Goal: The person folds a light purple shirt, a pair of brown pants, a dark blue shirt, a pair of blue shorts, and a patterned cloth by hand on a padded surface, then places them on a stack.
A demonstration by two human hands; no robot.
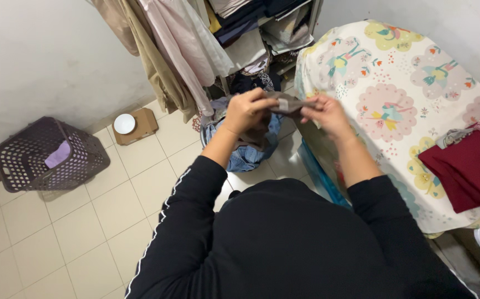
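A small brown garment point(284, 103) is held up at chest height, above a heap of clothes point(245, 149) on the tiled floor point(85, 232), left of the floral-covered table point(395, 105). The left hand point(245, 111) is closed on one end; the right hand point(326, 113) is pinched on the other. To straighten it well, the fabric should be kept taut between both grips and the edges aligned before any fold is made.
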